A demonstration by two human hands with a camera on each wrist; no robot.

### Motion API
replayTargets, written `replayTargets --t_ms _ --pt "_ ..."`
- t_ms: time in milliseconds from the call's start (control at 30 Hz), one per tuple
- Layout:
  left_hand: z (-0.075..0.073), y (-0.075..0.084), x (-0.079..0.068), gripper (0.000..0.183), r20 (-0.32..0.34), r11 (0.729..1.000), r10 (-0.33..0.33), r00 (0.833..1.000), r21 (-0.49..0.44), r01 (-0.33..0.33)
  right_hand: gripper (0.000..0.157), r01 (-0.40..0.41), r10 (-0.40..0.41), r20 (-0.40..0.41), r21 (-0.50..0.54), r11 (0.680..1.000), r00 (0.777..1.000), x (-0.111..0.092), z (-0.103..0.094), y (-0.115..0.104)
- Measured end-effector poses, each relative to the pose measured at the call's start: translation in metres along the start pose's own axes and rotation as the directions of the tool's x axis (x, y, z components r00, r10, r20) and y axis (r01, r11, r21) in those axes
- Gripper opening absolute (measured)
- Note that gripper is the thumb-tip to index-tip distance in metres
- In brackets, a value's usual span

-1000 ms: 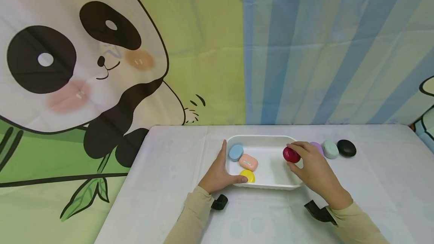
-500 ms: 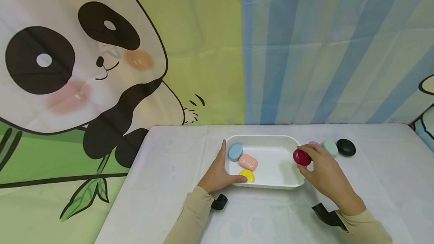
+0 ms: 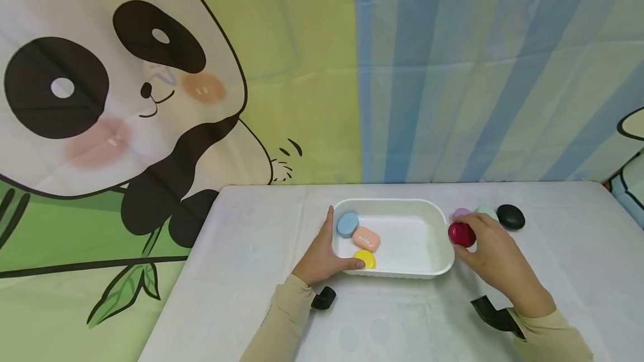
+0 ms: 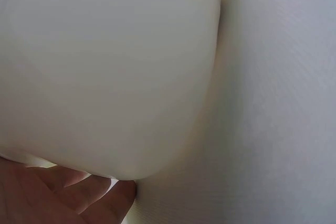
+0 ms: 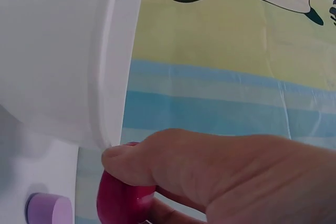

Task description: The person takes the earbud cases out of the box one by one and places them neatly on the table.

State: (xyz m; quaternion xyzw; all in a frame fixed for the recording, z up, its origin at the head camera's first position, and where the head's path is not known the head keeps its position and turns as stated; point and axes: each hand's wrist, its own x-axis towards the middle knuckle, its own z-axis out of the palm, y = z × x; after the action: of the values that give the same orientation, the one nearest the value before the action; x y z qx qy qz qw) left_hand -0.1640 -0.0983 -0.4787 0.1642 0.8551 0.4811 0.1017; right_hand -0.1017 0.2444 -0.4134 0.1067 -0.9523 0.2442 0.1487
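Observation:
My left hand [image 3: 322,256] grips the left end of a white rectangular tray [image 3: 412,270], thumb over the front rim and fingers along the outer side. In the left wrist view, fingertips [image 4: 113,200] curl against the tray's outer wall. My right hand [image 3: 498,258] pinches a glossy dark red rounded disc [image 3: 461,235] between thumb and fingers, just past the tray's right rim. In the right wrist view the thumb lies across the red disc [image 5: 123,200]. Inside the tray, at its left, lie a blue round piece [image 3: 347,224], a peach rounded-rectangular piece [image 3: 366,238] and a yellow disc [image 3: 365,258].
Behind my right hand, on the white-covered table [image 3: 251,239], a purple piece [image 3: 460,213], a pale green piece [image 3: 486,211] and a black oval piece [image 3: 510,217] sit in a row. A printed cloth backdrop [image 3: 312,71] rises along the table's far edge.
My right hand has moved right with the red disc, from above the tray's right part to outside its right rim. My left hand has stayed on the tray.

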Motion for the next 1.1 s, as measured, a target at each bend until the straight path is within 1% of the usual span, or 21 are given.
replayTargets --t_ms 100,233,467,767,933,1000,1100 --pt "0.0 0.0 0.0 0.139 0.004 1.0 -0.001 1.0 0.003 0.001 0.051 -0.034 0.034 0.051 -0.001 0.999 0.998 -0.001 -0.001 0.003" --pt "0.0 -0.001 -0.001 0.139 0.008 1.0 -0.003 1.0 0.008 0.003 0.051 -0.058 0.06 0.098 -0.015 0.998 0.993 -0.002 0.0 0.007" --pt "-0.001 -0.003 0.0 0.14 0.008 1.0 0.003 1.0 0.007 -0.003 0.05 -0.1 0.104 0.163 -0.033 0.994 0.981 -0.002 0.003 0.015" --pt "-0.001 -0.003 0.001 0.141 0.007 1.0 0.001 1.0 0.007 -0.001 0.044 -0.146 0.152 0.212 -0.044 0.988 0.965 -0.001 0.01 0.026" --pt "-0.001 -0.003 0.0 0.141 0.012 1.0 -0.004 1.0 0.007 0.004 0.046 -0.185 0.192 0.266 -0.052 0.981 0.945 -0.001 0.014 0.029" --pt "-0.001 -0.002 0.0 0.141 0.012 1.0 -0.001 1.0 -0.001 0.001 0.048 -0.189 0.198 0.276 -0.058 0.98 0.94 -0.001 0.014 0.03" --pt "-0.001 -0.001 0.0 0.14 0.01 1.0 0.005 1.0 -0.007 -0.005 0.049 -0.181 0.193 0.279 -0.069 0.981 0.941 -0.001 0.016 0.033"
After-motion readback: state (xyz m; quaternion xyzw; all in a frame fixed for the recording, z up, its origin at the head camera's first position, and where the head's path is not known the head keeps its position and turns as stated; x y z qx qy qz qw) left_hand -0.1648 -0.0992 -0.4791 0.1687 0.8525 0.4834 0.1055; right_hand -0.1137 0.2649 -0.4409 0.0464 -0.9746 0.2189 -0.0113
